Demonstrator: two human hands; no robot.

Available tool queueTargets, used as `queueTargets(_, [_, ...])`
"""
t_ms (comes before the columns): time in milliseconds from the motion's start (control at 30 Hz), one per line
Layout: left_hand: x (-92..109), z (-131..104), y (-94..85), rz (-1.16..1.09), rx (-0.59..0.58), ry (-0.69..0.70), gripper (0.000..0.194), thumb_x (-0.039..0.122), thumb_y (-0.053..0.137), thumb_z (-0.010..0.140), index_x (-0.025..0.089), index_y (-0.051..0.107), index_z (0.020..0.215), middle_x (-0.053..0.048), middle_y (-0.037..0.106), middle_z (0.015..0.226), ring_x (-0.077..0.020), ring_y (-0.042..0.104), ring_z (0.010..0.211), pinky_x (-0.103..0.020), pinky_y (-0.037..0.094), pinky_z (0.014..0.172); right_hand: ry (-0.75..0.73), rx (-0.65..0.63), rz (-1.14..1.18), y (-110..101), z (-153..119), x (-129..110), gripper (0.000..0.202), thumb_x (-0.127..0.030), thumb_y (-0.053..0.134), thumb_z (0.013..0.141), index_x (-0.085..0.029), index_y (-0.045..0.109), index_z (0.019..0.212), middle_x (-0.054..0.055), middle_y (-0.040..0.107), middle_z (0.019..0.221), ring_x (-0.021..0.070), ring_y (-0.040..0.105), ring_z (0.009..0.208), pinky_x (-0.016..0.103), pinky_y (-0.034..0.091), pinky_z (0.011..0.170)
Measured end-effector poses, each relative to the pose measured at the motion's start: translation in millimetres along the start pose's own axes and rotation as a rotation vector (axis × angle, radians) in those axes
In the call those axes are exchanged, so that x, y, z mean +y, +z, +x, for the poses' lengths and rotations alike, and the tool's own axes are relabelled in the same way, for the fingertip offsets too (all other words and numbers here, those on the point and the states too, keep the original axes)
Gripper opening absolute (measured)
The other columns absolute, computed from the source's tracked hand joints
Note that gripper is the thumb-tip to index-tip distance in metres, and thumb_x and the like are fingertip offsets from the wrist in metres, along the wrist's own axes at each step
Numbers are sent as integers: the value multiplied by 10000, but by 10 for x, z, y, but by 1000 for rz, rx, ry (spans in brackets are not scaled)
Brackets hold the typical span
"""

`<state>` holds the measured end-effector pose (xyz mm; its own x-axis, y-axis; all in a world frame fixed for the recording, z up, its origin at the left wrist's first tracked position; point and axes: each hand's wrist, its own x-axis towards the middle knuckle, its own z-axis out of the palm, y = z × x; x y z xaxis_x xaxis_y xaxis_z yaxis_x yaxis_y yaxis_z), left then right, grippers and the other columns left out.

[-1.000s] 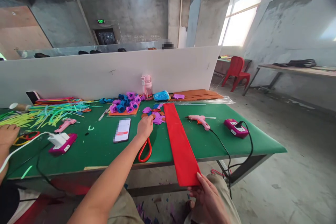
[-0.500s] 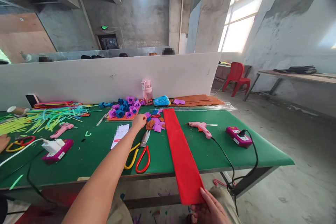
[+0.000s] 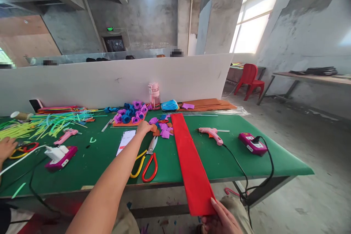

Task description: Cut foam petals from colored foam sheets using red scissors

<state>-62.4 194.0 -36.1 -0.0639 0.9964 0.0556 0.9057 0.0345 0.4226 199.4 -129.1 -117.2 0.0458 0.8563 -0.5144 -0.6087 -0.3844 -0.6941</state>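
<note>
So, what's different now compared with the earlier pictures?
The left hand has moved left and forward, uncovering the blades and yellow handle of the scissors; its fingertips are at the brown pieces, but whether they grip one is unclear. The right hand still holds the near end of the red strip. The pink glue gun lies as before.

plain red strip [image 3: 192, 168] against a solid green tabletop [image 3: 230, 164].
from here i see purple and brown scraps [image 3: 164, 132], purple and blue flowers [image 3: 130, 112], scissors [image 3: 150, 149] with one yellow and one red handle, a pale pink glue gun [image 3: 210, 133], a magenta power block [image 3: 251, 144], a bright blue packet [image 3: 169, 105].
</note>
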Motion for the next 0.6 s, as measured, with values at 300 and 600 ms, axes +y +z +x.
queueTargets(300, [414, -57, 275, 157, -95, 167, 297, 326, 534, 894, 176, 551, 1150, -80, 570, 1173, -199, 584, 991, -403, 505, 836, 24, -30, 76, 2, -16, 6, 287, -482, 736, 633, -248, 617, 750, 12, 634, 578, 182, 573, 491, 298, 437, 486])
queueTargets(600, [486, 4, 343, 252, -116, 138, 307, 324, 551, 884, 173, 551, 1151, -80, 572, 1162, -204, 586, 994, -392, 507, 829, 8, -38, 83, 9, -53, -30, 299, -481, 726, 644, -247, 608, 788, 3, 619, 563, 177, 566, 470, 300, 444, 475])
